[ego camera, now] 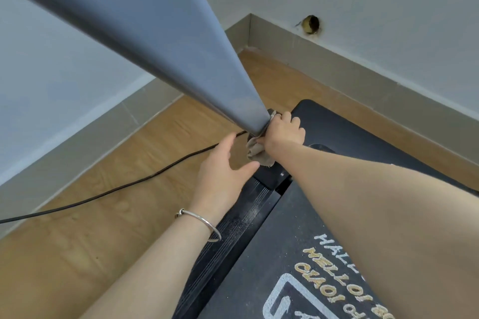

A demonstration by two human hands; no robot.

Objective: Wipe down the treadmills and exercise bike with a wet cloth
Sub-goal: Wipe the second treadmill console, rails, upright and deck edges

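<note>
A grey upright post (145, 31) of the treadmill runs from the top left down to its foot at the black treadmill base (337, 132). My right hand (283, 132) grips a beige cloth (258, 151) against the foot of the post, and the loose end of the cloth hangs below the hand. My left hand (223, 171) hovers just left of the cloth with fingers spread and relaxed, holding nothing. A silver bangle sits on my left wrist. The black belt (290, 254) with printed lettering lies under my right forearm.
A black power cable (108, 190) trails across the wooden floor (77, 241) from the treadmill's front toward the left edge. White walls with a grey skirting board meet in a corner behind the post. A round hole (310, 24) shows low in the right wall.
</note>
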